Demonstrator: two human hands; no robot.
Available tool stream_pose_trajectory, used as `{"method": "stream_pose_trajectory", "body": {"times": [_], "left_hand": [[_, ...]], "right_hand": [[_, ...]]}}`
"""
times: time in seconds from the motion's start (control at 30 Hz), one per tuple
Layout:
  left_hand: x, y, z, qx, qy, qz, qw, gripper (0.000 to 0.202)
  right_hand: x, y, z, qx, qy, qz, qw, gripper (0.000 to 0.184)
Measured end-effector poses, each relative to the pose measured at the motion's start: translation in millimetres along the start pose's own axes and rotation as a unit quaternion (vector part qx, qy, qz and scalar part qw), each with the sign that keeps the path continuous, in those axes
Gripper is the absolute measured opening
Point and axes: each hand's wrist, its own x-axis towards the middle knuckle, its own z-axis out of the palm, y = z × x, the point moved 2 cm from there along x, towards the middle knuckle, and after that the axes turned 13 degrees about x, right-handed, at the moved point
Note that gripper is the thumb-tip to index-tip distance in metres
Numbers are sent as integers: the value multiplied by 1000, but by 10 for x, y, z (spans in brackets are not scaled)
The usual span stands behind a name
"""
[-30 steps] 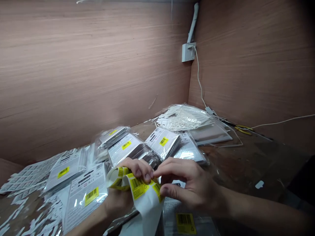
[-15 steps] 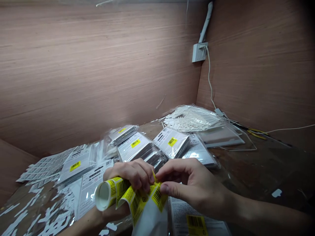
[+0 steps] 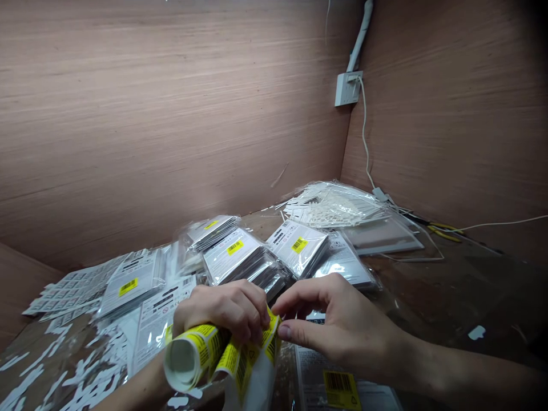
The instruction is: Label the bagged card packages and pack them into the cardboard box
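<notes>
My left hand [image 3: 225, 314] is wrapped round a roll of yellow barcode stickers [image 3: 192, 357] on white backing, its open end facing me. My right hand [image 3: 338, 325] pinches at a yellow sticker [image 3: 270, 328] on the strip that hangs off the roll, thumb and forefinger meeting my left fingertips. Under my right wrist lies a flat clear packet with a yellow label [image 3: 338, 389].
Stacks of bagged packets with yellow labels [image 3: 240, 257] fill the table's middle. Peeled white sticker backing [image 3: 64, 365] litters the left. A bag of white parts [image 3: 334, 208] sits at the back corner, by a wall socket [image 3: 346, 88] with a white cable. Yellow-handled pliers [image 3: 445, 233] lie right.
The roll has turned and dropped lower in my left hand, its open end now facing me. My right fingers stay pinched on the strip. The view shifted slightly.
</notes>
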Motion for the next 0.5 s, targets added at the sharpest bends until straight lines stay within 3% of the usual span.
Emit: {"method": "stream_pose_trajectory", "body": {"times": [0.13, 0.27, 0.5], "left_hand": [[-51, -6, 6, 8, -1, -20, 1000, 39], [-82, -3, 14, 4, -1, -55, 998, 33], [-137, -40, 36, -31, 16, -73, 997, 29]], "right_hand": [[-37, 74, 8, -86, 65, -138, 985, 19], [-65, 119, 17, -147, 49, -282, 947, 25], [-64, 85, 22, -133, 18, -341, 931, 16]]}}
